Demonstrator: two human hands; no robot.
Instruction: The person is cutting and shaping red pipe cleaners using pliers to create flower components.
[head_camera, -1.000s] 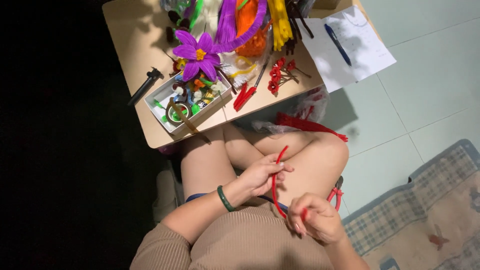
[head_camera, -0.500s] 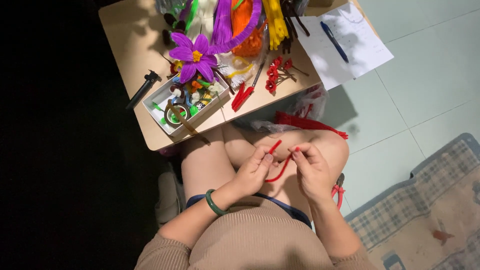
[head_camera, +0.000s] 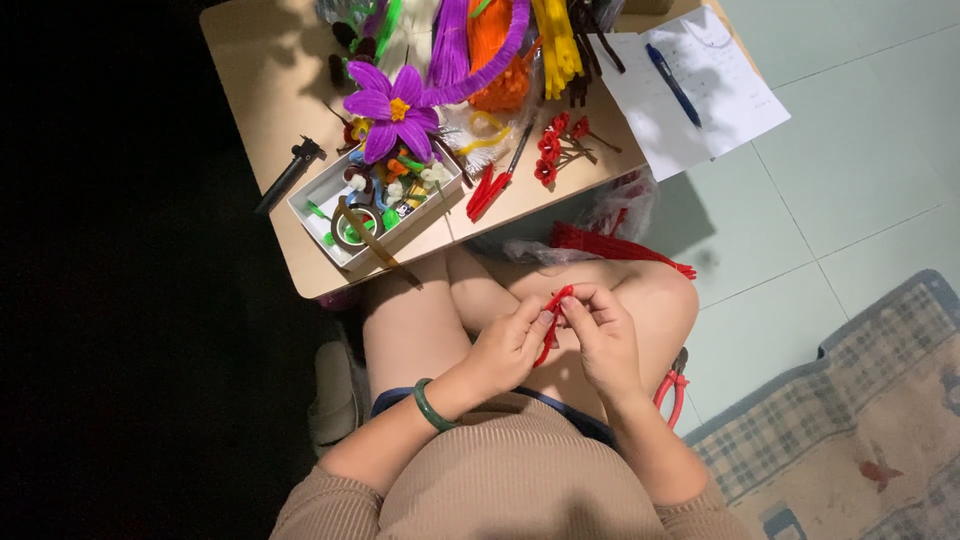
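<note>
Head view, left hand, right hand pinching red pipe cleaner

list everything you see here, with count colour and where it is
table: one, tan, top
flower: one, purple, table middle
pipe cleaner bundles: several, mixed colours, table's far edge
tray: one, white, near table edge, full of small bits
small flowers: a few, red, table right
paper: one sheet, white, table's right corner
pen: one, blue, on paper
rug: one, checked, floor right
pipe cleaner: one, red, between both hands
bracelet: one, green, left wrist
left hand: pinching pipe cleaner
right hand: pinching pipe cleaner
</note>
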